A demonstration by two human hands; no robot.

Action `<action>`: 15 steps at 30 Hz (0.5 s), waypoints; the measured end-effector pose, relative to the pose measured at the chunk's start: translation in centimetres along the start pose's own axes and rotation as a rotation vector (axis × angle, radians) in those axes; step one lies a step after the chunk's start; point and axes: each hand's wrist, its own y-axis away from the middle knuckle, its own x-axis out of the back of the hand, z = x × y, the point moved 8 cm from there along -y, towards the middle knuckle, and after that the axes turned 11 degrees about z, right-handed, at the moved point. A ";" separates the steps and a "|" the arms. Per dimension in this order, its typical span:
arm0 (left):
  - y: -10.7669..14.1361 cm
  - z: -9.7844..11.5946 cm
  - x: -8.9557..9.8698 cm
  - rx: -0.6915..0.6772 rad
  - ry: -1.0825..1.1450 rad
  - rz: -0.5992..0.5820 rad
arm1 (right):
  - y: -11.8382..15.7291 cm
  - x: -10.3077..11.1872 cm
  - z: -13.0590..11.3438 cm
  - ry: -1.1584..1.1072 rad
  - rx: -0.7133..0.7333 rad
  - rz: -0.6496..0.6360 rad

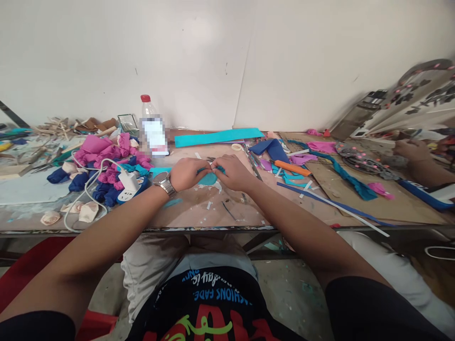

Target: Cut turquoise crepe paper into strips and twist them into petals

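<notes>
My left hand (189, 174), with a metal watch (164, 183) on its wrist, meets my right hand (234, 173) over the middle of the table. The fingertips of both are pinched together and nearly touch. Between and just below them shows a small turquoise piece of crepe paper (208, 179), gripped from both sides; its exact shape is partly hidden by the fingers. Under it, whitish scraps (214, 188) lie on the tabletop. Behind my hands a long flat turquoise strip (218, 137) lies across the table.
Left are pink and blue crepe bundles (95, 150), a power strip (132, 192) with cable, a phone (155, 136) and a bottle (145, 105). Right lie an orange-handled cutter (292, 168), paper strips (348, 204) and cardboard (330, 182). Another person's hand (412, 151) is at far right.
</notes>
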 end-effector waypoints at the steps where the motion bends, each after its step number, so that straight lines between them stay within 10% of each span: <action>1: 0.0 -0.1 0.0 0.003 -0.001 0.001 | 0.0 0.0 0.0 -0.001 -0.001 0.002; 15: 0.2 -0.1 -0.3 0.031 -0.031 0.005 | 0.0 0.1 0.0 -0.012 0.007 0.003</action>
